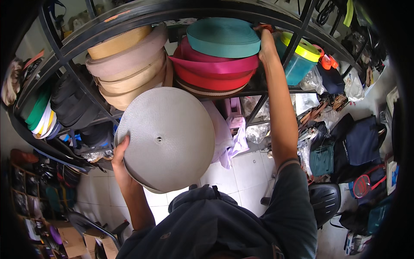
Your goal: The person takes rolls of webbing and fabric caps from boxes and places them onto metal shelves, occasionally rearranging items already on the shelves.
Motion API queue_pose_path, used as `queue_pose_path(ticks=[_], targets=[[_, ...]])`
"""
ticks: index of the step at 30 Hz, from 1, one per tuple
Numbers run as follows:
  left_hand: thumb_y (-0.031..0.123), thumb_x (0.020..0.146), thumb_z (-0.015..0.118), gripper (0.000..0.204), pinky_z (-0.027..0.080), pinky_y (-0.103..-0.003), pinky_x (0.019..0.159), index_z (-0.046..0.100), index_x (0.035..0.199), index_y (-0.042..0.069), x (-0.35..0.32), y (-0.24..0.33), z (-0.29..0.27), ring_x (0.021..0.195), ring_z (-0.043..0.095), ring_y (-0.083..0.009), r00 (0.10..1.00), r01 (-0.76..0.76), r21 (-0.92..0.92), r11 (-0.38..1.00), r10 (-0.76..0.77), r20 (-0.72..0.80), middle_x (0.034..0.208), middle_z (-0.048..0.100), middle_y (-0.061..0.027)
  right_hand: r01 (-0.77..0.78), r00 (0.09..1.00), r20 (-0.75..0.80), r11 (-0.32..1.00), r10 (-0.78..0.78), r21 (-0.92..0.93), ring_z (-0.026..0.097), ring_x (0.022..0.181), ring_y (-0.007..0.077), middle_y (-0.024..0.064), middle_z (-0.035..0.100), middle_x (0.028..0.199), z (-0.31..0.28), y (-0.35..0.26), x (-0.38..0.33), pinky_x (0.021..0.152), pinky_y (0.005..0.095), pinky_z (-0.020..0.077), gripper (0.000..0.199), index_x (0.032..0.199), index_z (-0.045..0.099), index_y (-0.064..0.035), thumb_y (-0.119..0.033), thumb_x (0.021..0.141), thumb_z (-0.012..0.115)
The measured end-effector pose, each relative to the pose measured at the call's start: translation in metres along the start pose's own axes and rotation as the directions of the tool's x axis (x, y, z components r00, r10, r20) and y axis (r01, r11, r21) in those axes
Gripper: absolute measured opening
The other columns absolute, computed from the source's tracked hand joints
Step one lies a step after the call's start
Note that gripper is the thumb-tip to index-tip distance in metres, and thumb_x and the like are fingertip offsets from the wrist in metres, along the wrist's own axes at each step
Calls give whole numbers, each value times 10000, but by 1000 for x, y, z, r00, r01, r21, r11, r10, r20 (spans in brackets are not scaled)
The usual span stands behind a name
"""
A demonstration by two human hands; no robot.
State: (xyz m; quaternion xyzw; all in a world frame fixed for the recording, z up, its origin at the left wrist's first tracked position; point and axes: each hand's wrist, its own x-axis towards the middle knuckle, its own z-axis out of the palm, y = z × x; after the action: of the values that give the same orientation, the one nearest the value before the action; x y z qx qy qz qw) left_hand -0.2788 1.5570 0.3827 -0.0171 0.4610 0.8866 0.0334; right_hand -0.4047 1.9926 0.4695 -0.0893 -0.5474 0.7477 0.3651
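White floor tiles lie far below us, and a tall black metal rack stands right in front of us, full of big rolls of strap.

Our left hand is curled around the edge of a big grey roll. We hold it up flat like a plate, out in front of the rack and a bit lower than the shelf with the bright rolls. Our fingers are bent over its left rim and our thumb is behind it.

Our right hand is stretched high up to the shelf. It rests against the right side of a teal roll. We cannot tell if our fingers are closed or open, because they are hidden behind the roll.

The teal roll sits on top of a pink roll, and a red roll lies under that. Beige rolls are stacked just to the left. Black rolls sit lower on the left side. A blue tub with a yellow lid stands just right of our raised arm. Bags are piled on the floor at the right.
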Motion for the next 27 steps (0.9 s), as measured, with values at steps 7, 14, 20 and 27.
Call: queue_pose_path(ticks=[7,14,20,27], targets=[[276,841,578,365,501,-299,729,593,1064,-13,-2,-3,11,802,638,-193,1000,5,10,1000,-5,27,926,645,-109,-17,998,62,990,26,-139,516,999,251,149,575,1044,-3,-5,-7,880,356,411,285,998,597,-2,-143,803,443],[188,819,596,357,470,-330,820,587,1090,-44,-1,-14,12,895,621,-219,996,57,-33,998,-55,64,991,636,-125,7,993,117,986,13,-167,504,1042,266,156,528,1138,-18,11,4,909,380,415,316,1106,547,-48,-150,850,393],[190,824,594,358,468,-331,822,581,1088,-52,1,-21,18,902,620,-222,989,103,-42,994,-98,113,1000,633,-131,89,996,39,921,-81,-378,505,1070,246,136,549,1136,-8,24,0,953,367,388,373,1171,515,-39,-249,879,418],[207,845,571,365,476,-329,813,568,1108,-47,-5,-22,24,905,621,-217,982,101,-7,995,-99,158,1013,631,-131,66,992,127,931,-21,-359,441,1157,310,196,475,1238,-6,27,-7,987,386,349,532,1266,444,-20,-333,839,487]])
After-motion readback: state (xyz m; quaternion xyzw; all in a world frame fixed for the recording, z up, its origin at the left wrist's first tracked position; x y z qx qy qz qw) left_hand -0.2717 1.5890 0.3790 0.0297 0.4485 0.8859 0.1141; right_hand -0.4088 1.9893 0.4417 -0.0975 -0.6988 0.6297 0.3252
